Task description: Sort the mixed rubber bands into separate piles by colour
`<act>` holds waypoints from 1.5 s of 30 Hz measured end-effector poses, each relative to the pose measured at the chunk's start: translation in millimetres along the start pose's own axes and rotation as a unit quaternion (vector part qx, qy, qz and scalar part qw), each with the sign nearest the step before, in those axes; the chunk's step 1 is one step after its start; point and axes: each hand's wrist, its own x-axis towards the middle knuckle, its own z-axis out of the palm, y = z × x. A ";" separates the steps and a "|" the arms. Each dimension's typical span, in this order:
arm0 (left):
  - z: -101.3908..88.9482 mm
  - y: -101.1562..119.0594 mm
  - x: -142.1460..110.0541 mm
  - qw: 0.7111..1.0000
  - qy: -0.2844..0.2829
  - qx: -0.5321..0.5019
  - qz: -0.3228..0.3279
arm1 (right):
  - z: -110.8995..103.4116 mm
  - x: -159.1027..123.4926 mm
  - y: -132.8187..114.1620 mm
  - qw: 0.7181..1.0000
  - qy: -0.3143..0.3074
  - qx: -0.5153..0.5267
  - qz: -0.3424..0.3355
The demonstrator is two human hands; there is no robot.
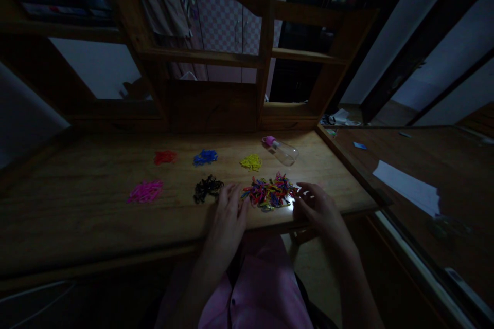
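A mixed pile [272, 193] of small, thin coloured loops, much like rubber bands, lies near the table's front edge. My left hand [228, 212] rests by the pile's left end, fingers stretched and slightly curved. At the right end is my right hand [317, 204], thumb and forefinger apart, fingertips at the outermost loops. Just left of my left hand sits a black pile [207, 188]. Sorted by colour, a pink pile [145, 192], a red pile [165, 157], a blue pile [206, 157] and a yellow pile [251, 162] lie farther off.
A clear bottle [284, 153] with a pink cap lies on its side behind the mixed pile. Wooden shelving [214, 105] rises along the back of the table [96, 175]. To the right, a lower brown surface holds white paper [406, 187]. The room is dim.
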 end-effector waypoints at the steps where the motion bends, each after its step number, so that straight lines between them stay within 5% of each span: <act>1: 4.2 1.5 3.4 1.000 -0.006 -0.012 0.004 | 2.3 1.8 -0.3 1.000 0.000 -0.008 -0.010; 6: 16.4 6.0 10.7 0.994 -0.054 -0.096 -0.008 | 5.8 9.3 -4.5 1.000 -0.006 -0.011 -0.013; 15: 12.6 -0.9 9.2 0.979 0.006 -0.198 -0.046 | 2.6 16.2 -28.9 0.994 0.016 0.102 -0.024; 21: 11.2 -2.0 9.8 0.968 -0.030 -0.236 -0.084 | 21.0 34.3 -47.2 0.993 -0.041 0.036 -0.102; 27: 14.6 -1.0 8.1 0.968 -0.038 -0.238 -0.063 | 34.0 38.9 -36.6 0.989 -0.054 -0.026 -0.138; 36: 11.8 1.0 8.4 0.971 -0.060 -0.223 -0.060 | 32.0 39.4 -34.7 0.990 -0.041 -0.048 -0.124; 45: 11.9 1.3 7.3 0.970 -0.050 -0.232 -0.055 | 23.8 36.5 -38.7 0.996 0.014 0.069 -0.048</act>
